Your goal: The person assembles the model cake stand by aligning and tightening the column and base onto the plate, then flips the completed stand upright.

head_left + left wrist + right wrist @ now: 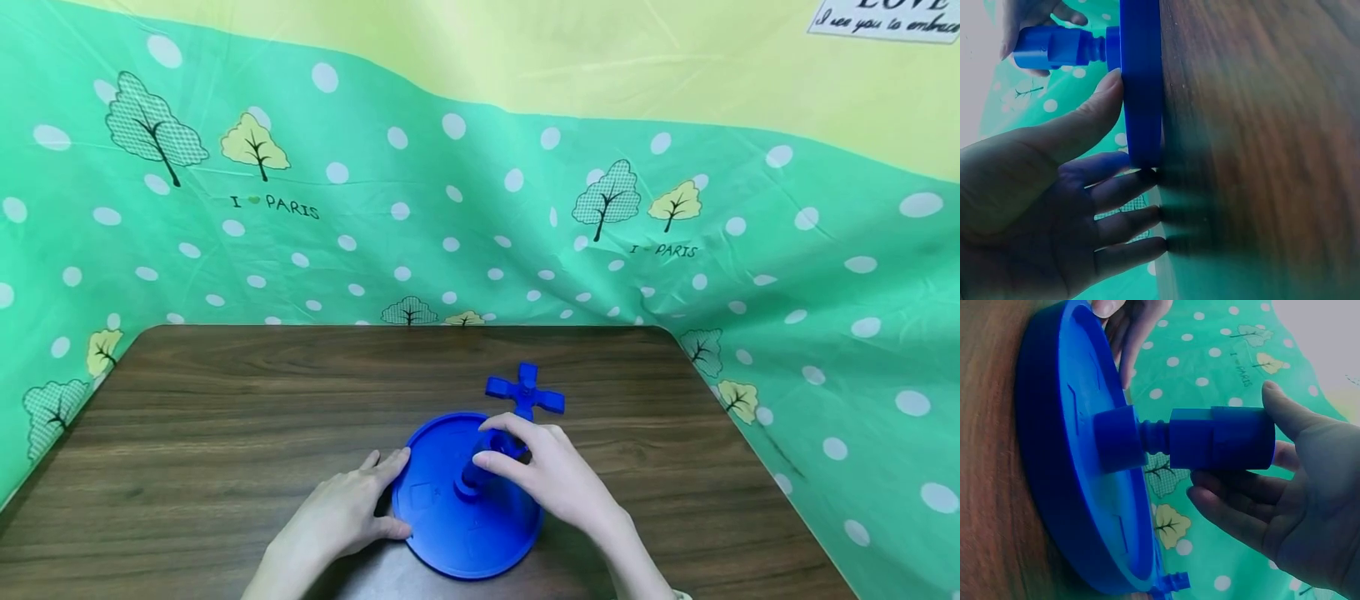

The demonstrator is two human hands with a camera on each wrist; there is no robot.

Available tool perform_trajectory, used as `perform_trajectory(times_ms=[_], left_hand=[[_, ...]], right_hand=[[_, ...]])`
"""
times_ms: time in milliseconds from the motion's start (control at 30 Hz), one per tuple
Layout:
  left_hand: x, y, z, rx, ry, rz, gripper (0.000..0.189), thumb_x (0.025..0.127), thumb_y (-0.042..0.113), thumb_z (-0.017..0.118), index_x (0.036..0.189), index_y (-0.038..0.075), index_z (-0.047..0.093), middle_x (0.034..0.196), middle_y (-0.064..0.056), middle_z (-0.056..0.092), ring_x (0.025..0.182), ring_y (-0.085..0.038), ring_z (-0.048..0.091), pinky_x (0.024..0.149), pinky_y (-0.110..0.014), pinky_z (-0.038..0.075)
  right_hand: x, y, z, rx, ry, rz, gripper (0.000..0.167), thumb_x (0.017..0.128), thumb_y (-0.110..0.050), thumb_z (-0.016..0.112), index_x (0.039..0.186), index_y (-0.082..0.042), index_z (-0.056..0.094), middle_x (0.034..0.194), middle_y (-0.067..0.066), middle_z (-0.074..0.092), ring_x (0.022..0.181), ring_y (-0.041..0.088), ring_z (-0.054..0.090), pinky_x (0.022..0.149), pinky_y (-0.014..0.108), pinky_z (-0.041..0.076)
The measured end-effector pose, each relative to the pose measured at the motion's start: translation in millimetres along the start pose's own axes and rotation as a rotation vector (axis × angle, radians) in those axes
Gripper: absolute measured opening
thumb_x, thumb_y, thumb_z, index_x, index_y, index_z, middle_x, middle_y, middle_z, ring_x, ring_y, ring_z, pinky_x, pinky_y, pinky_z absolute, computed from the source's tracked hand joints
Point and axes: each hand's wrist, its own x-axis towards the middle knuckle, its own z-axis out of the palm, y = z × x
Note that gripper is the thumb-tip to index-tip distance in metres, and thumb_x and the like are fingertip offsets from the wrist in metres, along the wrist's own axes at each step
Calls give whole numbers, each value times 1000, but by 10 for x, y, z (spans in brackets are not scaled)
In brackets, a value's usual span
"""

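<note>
A round blue plastic base (431, 533) with a raised rim lies flat on the table. From its centre rises a short post (1116, 437), topped by a stepped blue cylindrical piece (1222, 439). My left hand (341, 512) rests at the base's left edge, thumb on the rim and straight fingers against its side and the tabletop. Around the upper end of the cylindrical piece curl the thumb and fingers of my right hand (558, 475); how firmly they press cannot be told. A blue four-armed cross piece (527, 389) lies just beyond the base, partly hidden by the right hand.
The dark wood-grain table (225, 400) has rounded far corners. Behind it and along both sides hangs a green and yellow cloth (450, 192) printed with white dots and trees.
</note>
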Motion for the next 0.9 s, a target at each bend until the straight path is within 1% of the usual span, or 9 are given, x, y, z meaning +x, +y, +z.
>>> perform_trajectory(times_ms=[67, 167, 333, 433, 567, 733, 900], left_hand=[[1, 6, -2, -1, -6, -11, 95, 74, 50, 88, 155, 20, 48, 155, -24, 50, 140, -52, 50, 106, -75, 43], [3, 15, -11, 0, -16, -20, 94, 76, 50, 87, 155, 20, 48, 156, -24, 50, 140, -52, 49, 107, -75, 42], [-5, 25, -48, -2, -36, -29, 92, 77, 49, 87, 155, 19, 48, 155, -27, 49, 140, -54, 49, 109, -75, 40], [-12, 22, -71, -3, -51, -34, 91, 78, 49, 86, 154, 18, 49, 154, -29, 49, 139, -55, 49, 111, -74, 39], [-14, 24, -83, 5, -59, -41, 89, 78, 49, 86, 154, 19, 49, 153, -30, 49, 138, -55, 50, 112, -73, 39], [-21, 33, -70, 21, -40, -39, 87, 79, 47, 86, 153, 19, 50, 152, -30, 51, 137, -54, 52, 111, -72, 40], [-41, 33, -43, 33, -4, -11, 88, 77, 46, 87, 153, 18, 51, 150, -32, 52, 134, -54, 54, 109, -72, 42]], right_hand=[[6, 0, 20, -11, -8, -9, 34, 92, -58, 69, 123, -44, 67, 121, -18, 74, 115, 6, 67, 95, 40, 59], [16, 4, 51, -24, -21, -25, 41, 93, -59, 67, 129, -41, 66, 128, -12, 74, 121, 10, 67, 98, 45, 59], [26, 0, 88, -35, -18, -38, 46, 93, -61, 65, 135, -41, 64, 135, -12, 70, 129, 12, 64, 104, 46, 56], [31, -4, 103, -32, -20, -47, 47, 94, -61, 64, 138, -43, 62, 138, -14, 68, 132, 11, 63, 106, 45, 56], [32, 1, 111, -22, -46, -60, 48, 95, -61, 62, 141, -47, 58, 142, -16, 65, 135, 10, 61, 108, 44, 55], [33, 18, 84, -29, -108, -73, 54, 97, -60, 61, 149, -51, 46, 152, -13, 57, 142, 15, 55, 113, 48, 51], [23, 33, 72, -62, -179, -114, 63, 99, -50, 64, 155, -52, 34, 160, -9, 48, 149, 21, 47, 117, 53, 46]])
